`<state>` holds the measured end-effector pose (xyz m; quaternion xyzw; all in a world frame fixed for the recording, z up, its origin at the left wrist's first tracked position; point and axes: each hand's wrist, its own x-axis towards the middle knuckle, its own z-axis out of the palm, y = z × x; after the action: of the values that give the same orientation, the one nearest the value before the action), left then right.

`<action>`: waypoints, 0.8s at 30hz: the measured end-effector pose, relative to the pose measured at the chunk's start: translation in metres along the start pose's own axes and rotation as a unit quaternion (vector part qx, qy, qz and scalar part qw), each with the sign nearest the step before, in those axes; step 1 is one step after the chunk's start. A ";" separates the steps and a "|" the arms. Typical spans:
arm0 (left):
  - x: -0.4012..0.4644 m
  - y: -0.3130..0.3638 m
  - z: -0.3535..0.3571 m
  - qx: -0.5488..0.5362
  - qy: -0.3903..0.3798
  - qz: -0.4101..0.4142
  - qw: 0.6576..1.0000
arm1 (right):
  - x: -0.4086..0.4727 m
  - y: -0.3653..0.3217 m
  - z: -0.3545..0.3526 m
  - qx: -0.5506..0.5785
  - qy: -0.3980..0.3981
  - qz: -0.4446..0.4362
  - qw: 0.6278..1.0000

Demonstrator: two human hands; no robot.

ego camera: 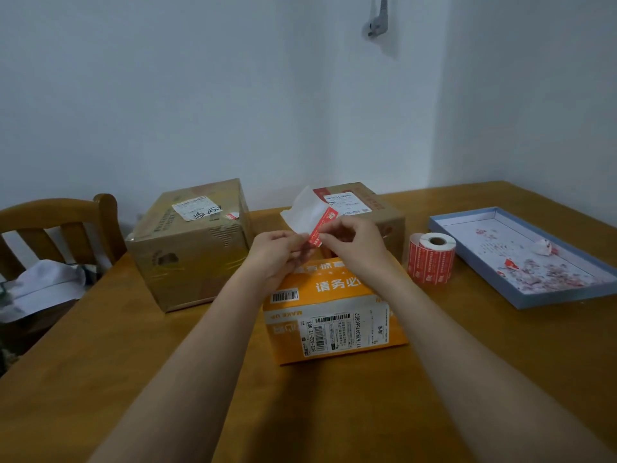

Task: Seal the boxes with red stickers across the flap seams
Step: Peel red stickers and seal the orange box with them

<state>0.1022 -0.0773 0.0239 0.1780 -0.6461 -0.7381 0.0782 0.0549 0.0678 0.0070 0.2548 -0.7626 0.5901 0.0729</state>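
**Red sticker held over the orange box**

Red sticker (321,227) sits pinched between our left hand (278,252) and right hand (350,243), its white backing (303,210) seemingly half peeled. Below lies the orange box (330,315); 2 brown boxes, the left box (193,242) and far box (364,208), wait behind. Sticker roll (431,257) stands right.

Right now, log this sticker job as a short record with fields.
left hand: pinches the white backing paper
right hand: pinches the red sticker, partly peeled
orange box: nearest, under the hands
brown boxes: one at left, one behind the hands
sticker roll: upright, right of orange box
blue tray: far right, holds paper scraps
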 end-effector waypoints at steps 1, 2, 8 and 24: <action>0.000 0.000 0.000 -0.013 -0.014 -0.006 1.000 | -0.001 0.001 0.000 0.007 -0.004 0.007 1.000; 0.000 -0.001 0.000 -0.021 -0.026 -0.009 0.999 | -0.001 0.003 0.000 0.020 -0.003 0.015 1.000; 0.003 -0.008 0.001 -0.049 -0.066 -0.008 0.997 | -0.006 0.007 -0.005 0.084 0.027 0.048 0.995; -0.004 -0.019 -0.003 -0.029 -0.067 0.030 0.997 | -0.014 0.006 -0.005 0.010 -0.025 0.014 1.000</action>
<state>0.1088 -0.0754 0.0055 0.1062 -0.6333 -0.7640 0.0620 0.0633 0.0782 -0.0029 0.2595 -0.7614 0.5925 0.0431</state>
